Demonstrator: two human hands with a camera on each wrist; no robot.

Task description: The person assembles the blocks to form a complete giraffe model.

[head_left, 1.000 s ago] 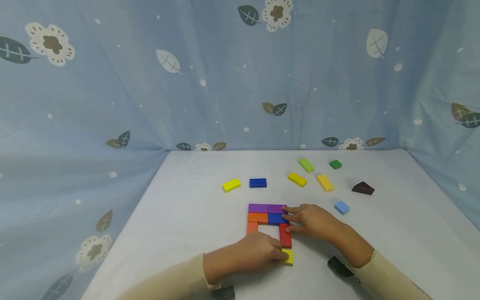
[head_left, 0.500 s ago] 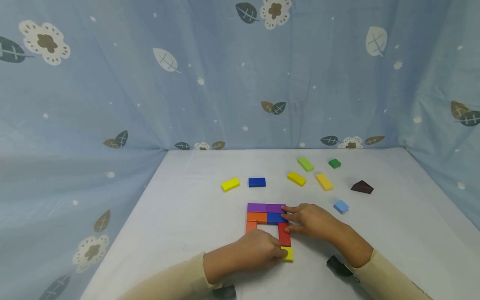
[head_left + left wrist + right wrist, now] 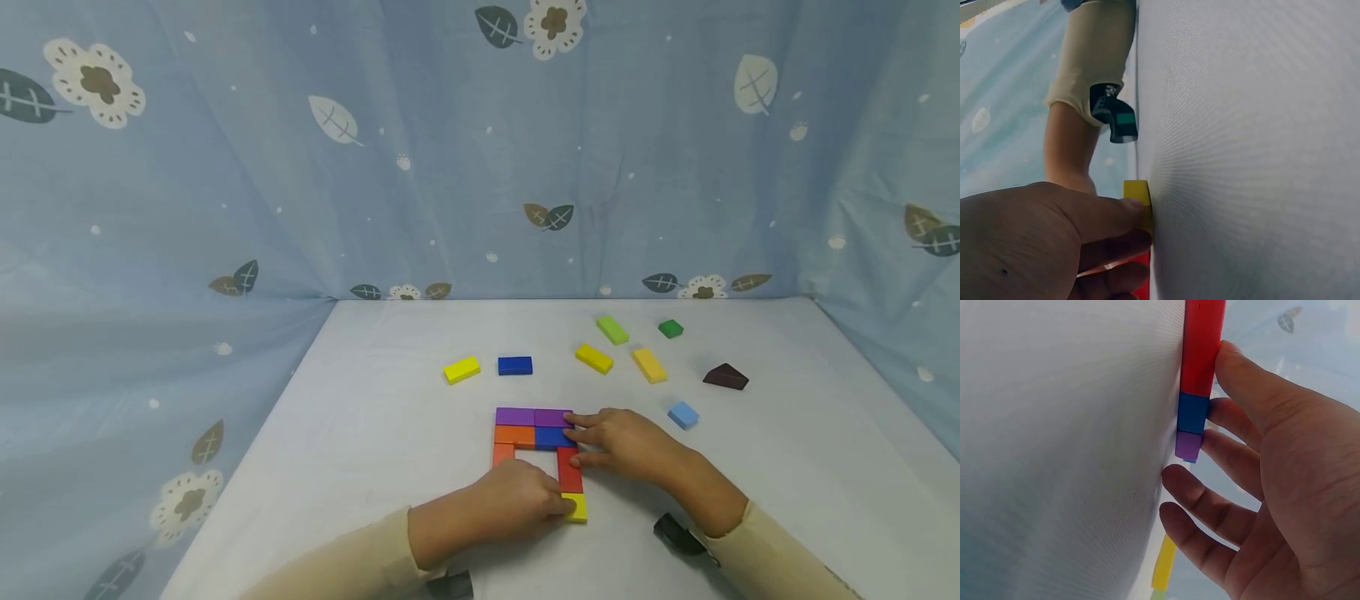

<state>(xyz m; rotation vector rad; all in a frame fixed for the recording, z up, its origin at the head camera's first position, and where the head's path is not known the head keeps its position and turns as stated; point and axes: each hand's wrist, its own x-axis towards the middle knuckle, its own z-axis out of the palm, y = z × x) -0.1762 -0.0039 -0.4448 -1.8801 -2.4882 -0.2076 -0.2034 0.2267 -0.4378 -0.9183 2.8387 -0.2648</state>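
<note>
My left hand (image 3: pixel 517 504) pinches a yellow block (image 3: pixel 578 513) between thumb and fingers at the near end of a red block (image 3: pixel 570 471). In the left wrist view the thumb lies over the yellow block (image 3: pixel 1137 190). My right hand (image 3: pixel 637 446) has its fingers spread, the tips touching the right side of the block arrangement: purple block (image 3: pixel 552 417), blue block (image 3: pixel 551 437) and the red one. An orange block (image 3: pixel 514 435) and another purple block (image 3: pixel 515 416) complete the upper rows. The left-side orange-red block (image 3: pixel 503 454) is partly hidden by my left hand.
Beyond the arrangement lie loose blocks: yellow (image 3: pixel 462 370), dark blue (image 3: pixel 515 366), yellow (image 3: pixel 595 358), light orange (image 3: pixel 649 365), lime (image 3: pixel 612 329), green (image 3: pixel 671 328), light blue (image 3: pixel 683 415) and dark brown (image 3: pixel 726 377). A patterned blue curtain (image 3: pixel 480 167) borders the white table (image 3: pixel 360 417).
My left hand has pushed the yellow block slightly away from me, closing the small gap to the red block. The right hand has stayed in place.
</note>
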